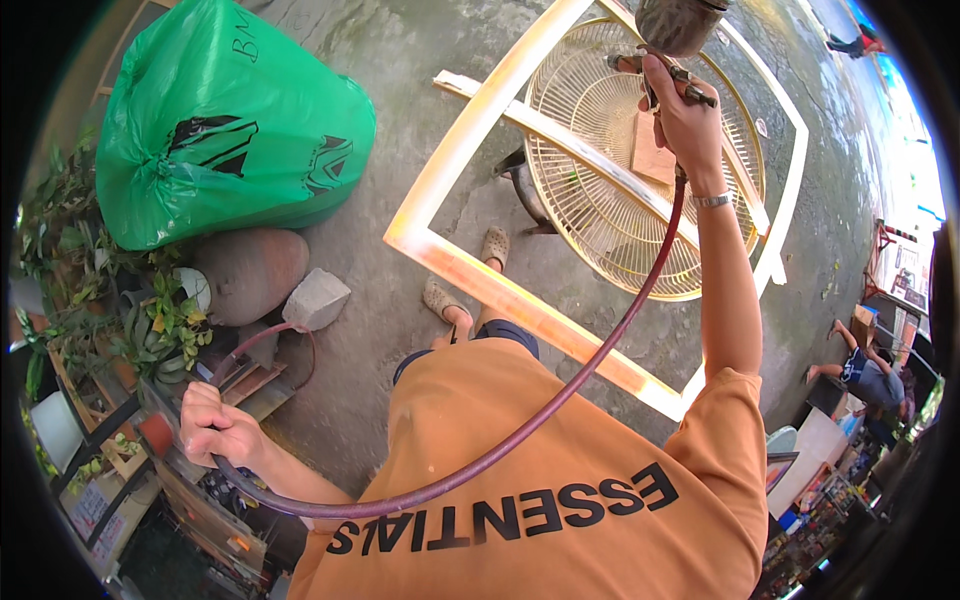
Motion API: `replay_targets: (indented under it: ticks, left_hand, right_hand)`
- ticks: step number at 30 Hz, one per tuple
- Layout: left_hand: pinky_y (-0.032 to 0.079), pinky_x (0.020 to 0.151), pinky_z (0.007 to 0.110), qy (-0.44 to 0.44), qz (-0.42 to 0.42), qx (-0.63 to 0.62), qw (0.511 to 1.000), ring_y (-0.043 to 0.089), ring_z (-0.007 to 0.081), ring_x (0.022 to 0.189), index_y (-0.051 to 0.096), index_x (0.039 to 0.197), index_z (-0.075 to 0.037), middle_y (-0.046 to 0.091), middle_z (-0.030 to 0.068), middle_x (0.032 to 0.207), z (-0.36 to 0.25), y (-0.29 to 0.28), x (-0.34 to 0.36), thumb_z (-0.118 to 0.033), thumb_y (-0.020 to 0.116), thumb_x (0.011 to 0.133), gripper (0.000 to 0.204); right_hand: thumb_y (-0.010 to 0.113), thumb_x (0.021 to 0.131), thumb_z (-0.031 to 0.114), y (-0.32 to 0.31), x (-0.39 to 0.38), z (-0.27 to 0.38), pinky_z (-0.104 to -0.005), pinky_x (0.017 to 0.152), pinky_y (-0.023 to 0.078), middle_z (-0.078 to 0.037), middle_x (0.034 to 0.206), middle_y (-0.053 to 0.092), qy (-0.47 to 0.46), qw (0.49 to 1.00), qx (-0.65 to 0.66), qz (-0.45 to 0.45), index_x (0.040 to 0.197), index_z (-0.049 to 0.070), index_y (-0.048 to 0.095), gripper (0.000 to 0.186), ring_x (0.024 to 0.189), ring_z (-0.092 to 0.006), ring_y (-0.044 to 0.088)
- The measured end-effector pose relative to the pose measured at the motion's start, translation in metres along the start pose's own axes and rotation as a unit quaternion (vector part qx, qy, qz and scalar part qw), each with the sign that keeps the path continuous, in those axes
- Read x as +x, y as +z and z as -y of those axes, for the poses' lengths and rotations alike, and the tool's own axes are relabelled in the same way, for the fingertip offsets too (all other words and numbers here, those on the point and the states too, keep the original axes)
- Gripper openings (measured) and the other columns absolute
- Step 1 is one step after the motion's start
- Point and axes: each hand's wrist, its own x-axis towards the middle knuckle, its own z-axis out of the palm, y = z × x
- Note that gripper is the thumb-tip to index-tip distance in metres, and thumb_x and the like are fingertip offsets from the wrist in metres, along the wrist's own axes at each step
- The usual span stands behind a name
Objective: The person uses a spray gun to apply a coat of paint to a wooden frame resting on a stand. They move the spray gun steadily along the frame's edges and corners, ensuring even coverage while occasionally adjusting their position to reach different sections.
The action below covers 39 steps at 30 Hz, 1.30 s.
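My right hand (690,125) is closed round the handle of a spray gun (688,82), whose metal cup (680,25) sits at the top edge of the view. The gun is over a large rectangular frame (540,312), mostly white with orange-brown wood showing along the near rail. Wooden strips (590,155) under the frame lie across a round wire grille (655,292). From the gun's handle a dark red hose (560,400) curves down across my shirt. My left hand (218,428) is wrapped round this hose at the left.
A big green plastic bag (250,120) bulges at the far left. Below it are a clay jar (255,275), a concrete block (317,298) and potted plants (150,335). Another person (872,378) is off at the right, near cluttered goods. Concrete ground (420,90) lies between.
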Motion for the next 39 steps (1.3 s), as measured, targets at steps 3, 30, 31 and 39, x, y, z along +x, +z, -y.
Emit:
replay_targets:
  ticks: [3,30,31,39]
  left_hand:
    - [0.019,0.051,0.031,0.005,0.015,0.007,1.0,0.023,0.0134,0.052,0.036,0.06,-0.006,0.026,0.0001,0.055,-0.004,0.008,0.006,-0.048,0.037,0.106,0.062]
    - [0.019,0.048,0.032,0.022,0.05,0.149,0.987,0.025,0.0164,0.049,0.031,0.058,-0.005,0.025,0.0031,0.054,-0.04,0.07,0.01,-0.047,0.048,0.103,0.064]
    - [0.019,0.048,0.032,0.018,0.049,0.161,0.986,0.026,0.0163,0.049,0.031,0.058,-0.005,0.025,0.0033,0.054,-0.041,0.07,0.008,-0.046,0.048,0.104,0.063]
    - [0.023,0.049,0.031,-0.039,0.038,0.122,0.991,0.031,0.0168,0.049,0.032,0.059,-0.004,0.03,0.0052,0.054,-0.021,0.035,-0.004,-0.041,0.043,0.105,0.06]
  right_hand:
    - [0.062,0.099,0.039,-0.01,0.025,-0.022,-0.0226,0.034,0.031,0.0,0.059,0.062,-0.007,0.999,-0.028,-0.016,0.098,0.008,0.078,0.035,0.034,-0.0056,0.046]
    - [0.061,0.096,0.038,-0.064,0.22,-0.058,-0.0286,0.038,0.037,-0.002,0.055,0.057,-0.062,0.962,-0.027,-0.263,0.09,0.01,0.078,0.034,0.041,-0.011,0.049]
    - [0.062,0.096,0.038,-0.059,0.217,-0.054,-0.0286,0.039,0.038,-0.002,0.056,0.057,-0.055,0.964,-0.025,-0.26,0.09,0.008,0.078,0.034,0.042,-0.0118,0.05]
    - [0.067,0.094,0.045,-0.053,0.109,-0.007,-0.0235,0.033,0.033,-0.002,0.053,0.061,-0.01,0.997,-0.06,-0.053,0.073,0.005,0.072,0.045,0.034,-0.0066,0.047]
